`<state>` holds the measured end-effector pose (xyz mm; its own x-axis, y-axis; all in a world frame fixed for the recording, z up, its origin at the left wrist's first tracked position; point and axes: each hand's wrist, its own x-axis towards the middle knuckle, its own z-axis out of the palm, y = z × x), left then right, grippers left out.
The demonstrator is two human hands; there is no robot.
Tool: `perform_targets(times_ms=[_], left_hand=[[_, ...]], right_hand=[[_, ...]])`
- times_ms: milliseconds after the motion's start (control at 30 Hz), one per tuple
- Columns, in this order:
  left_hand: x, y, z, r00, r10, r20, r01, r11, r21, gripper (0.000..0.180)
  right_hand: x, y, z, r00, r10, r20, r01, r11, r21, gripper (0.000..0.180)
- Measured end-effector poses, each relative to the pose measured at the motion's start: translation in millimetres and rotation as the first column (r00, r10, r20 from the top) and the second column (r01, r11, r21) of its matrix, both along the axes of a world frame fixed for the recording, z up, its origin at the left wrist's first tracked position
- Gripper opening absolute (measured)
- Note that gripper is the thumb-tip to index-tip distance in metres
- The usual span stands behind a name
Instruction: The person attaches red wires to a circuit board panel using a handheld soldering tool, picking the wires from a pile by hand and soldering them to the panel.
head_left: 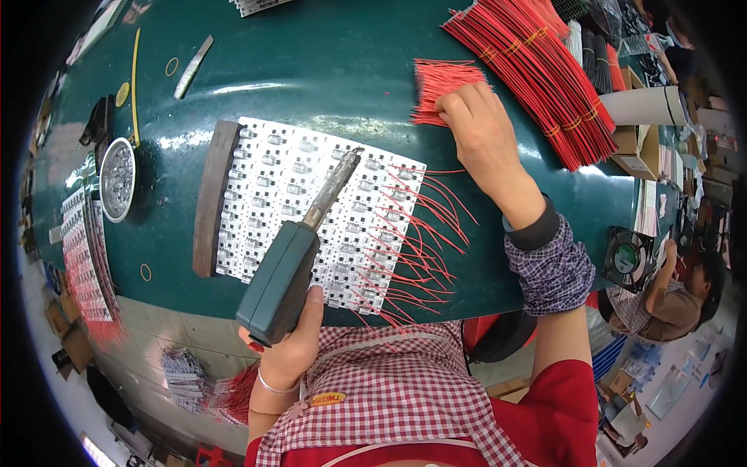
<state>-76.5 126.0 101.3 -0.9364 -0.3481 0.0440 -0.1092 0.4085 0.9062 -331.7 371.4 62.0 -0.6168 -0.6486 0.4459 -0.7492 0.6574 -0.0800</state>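
Note:
My left hand is wrapped round the handle of a dark green soldering gun. Its dark metal tip reaches up over a white panel of circuit boards with rows of small components. Thin red wires stick out from the panel's right side. A dark bar lies along the panel's left edge. My right hand, fingers closed in a pinch, is at a pile of short red wires on the table; what sits between the fingertips is hidden.
Large tied bundles of red wire lie at the back right. To the left are a bowl of shiny bits, a utility knife and stacked panels. A small fan and a seated person are at the right.

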Motion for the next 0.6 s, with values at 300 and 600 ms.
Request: perform_targets(times_ms=[300,600], left_hand=[[2,-3,3,0.998,0.019,0.057,-0.019,1.0,0.01,0.04],[-2,-2,11,0.992,0.127,-0.018,-0.127,0.991,-0.041,0.023]], right_hand=[[15,-14,37,1.0,0.003,0.019,-0.004,1.0,0.026,0.024],[29,-55,45,0.988,0.121,-0.097,-0.075,0.92,0.385,0.008]])
